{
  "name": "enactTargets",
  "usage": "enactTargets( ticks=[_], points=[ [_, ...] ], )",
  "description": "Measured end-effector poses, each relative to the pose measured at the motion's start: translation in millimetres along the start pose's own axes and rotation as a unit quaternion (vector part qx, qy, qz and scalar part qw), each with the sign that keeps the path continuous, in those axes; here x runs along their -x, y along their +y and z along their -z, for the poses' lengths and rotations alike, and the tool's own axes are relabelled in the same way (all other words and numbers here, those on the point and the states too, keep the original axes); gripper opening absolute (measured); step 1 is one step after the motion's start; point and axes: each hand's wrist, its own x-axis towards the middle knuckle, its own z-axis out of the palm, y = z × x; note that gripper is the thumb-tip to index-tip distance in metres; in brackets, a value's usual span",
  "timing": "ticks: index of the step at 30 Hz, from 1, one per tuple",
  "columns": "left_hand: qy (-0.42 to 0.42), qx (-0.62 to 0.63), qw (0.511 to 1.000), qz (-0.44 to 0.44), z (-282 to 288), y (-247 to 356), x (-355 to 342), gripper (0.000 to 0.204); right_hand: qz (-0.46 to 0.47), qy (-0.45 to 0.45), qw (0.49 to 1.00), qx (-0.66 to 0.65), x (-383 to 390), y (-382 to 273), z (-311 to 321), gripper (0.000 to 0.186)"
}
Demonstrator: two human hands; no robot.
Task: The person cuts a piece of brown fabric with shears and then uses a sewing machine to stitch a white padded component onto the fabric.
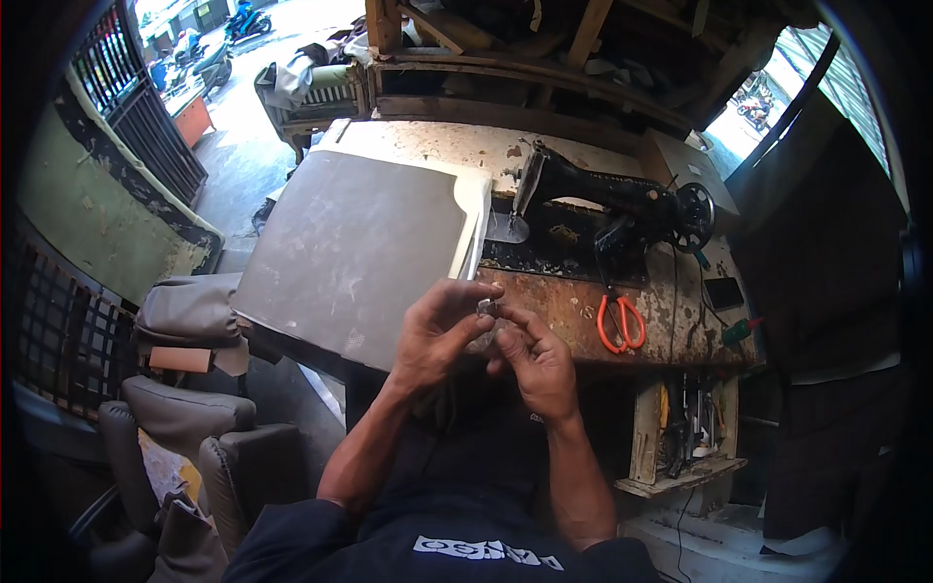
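Note:
My left hand [439, 325] pinches a small shiny metal piece, apparently a bobbin case [486, 307], between thumb and fingertips. Close against it, my right hand [540, 369] has its thumb and fingers drawn together; what they grip, if anything, is too small to make out. Both hands are held just over the front edge of the worktable. Beyond them stands a black sewing machine [607, 189] with a handwheel at its right end. A large grey panel of sheet material [340, 243] lies on the table left of the machine.
Orange-handled scissors [622, 325] rest on the worn tabletop [554, 296], right of my hands. Further right are a dark flat object [723, 292] and a green-and-red tool [741, 330]. An open drawer [680, 471] with tools juts below the table. Grey upholstered pieces [190, 408] stand at lower left.

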Motion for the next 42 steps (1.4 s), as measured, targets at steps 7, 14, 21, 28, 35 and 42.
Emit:
enactTargets(
  ticks=[7,14,21,28,35,42],
  points=[
    [0.039,-0.289,0.952,-0.094,11.9,-9.7,-5.1,0.029,0.054,-0.028,0.971,0.233,13.8,-14.1,10.9,0.017],
    [-0.010,-0.434,0.880,-0.193,-3.1,-1.4,-9.0,0.022,0.114,-0.047,0.948,0.294,18.8,-46.0,-4.7,0.015],
    [0.012,-0.359,0.930,-0.076,7.8,-1.9,-7.6,0.024,0.153,-0.095,0.910,0.373,29.5,-40.7,-4.9,0.015],
    [0.018,-0.306,0.948,0.089,8.7,11.2,-9.5,0.025,0.083,-0.076,0.922,0.371,43.3,-47.3,16.5,0.014],
    [0.029,-0.087,0.996,-0.004,-5.4,23.0,-3.7,0.031,0.079,-0.071,0.935,0.338,45.4,-83.1,19.6,0.012],
    [-0.211,0.230,0.932,-0.183,-35.8,138.5,25.3,0.016,0.332,-0.289,0.878,0.188,71.2,-173.5,15.5,0.007]
  ],
)
